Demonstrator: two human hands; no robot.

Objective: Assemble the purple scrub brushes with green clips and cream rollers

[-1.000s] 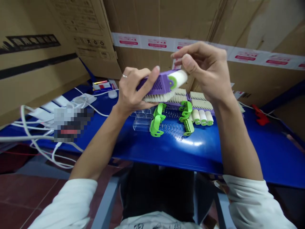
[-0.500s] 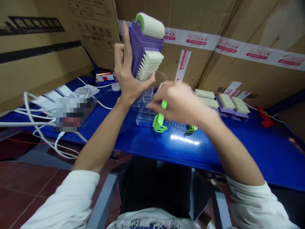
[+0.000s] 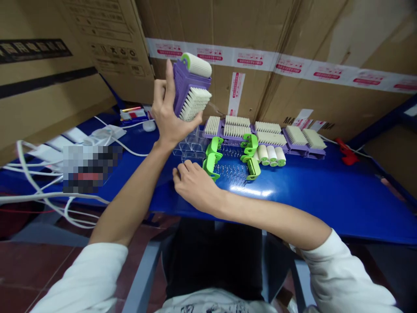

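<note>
Head view: nearest, at the centre of the frame and low, the right grip [image 3: 197,187] curls downward at the near left of the green brackets [image 3: 251,167]; whether it has taken hold of anything cannot be told, since the fingertips are turned away. Its wrist lies close to the small metal pieces [image 3: 230,171], springs by the look, spread between those brackets, so a careless sweep of the hand could knock a bracket over or scatter them.

Farther in, at upper centre-left, the left grip [image 3: 171,117] is clasped around a purple brush [image 3: 182,89], held aloft and tilted, its roller [image 3: 200,66] uppermost and its bristles facing right. The index finger runs up one side and the thumb sits at the lower end; should that hold slacken, the brush could drop onto the clear plastic pieces [image 3: 189,148] below. How firmly the roller is seated does not show; a loose fit could let it fall out.

Around these, the blue tabletop [image 3: 312,195] is crowded at the middle. Loose rollers [image 3: 271,154] lie piled right of the brackets and could roll if bumped. Behind them a row of bristled purple blocks [image 3: 237,126] bars the way at the back. White cables [image 3: 28,165] loop across the left of the frame and could catch the left sleeve [image 3: 94,269]. A red object [image 3: 347,152] lies at the right, well apart. Farthest, cardboard [image 3: 208,21] walls off the top of the frame.
</note>
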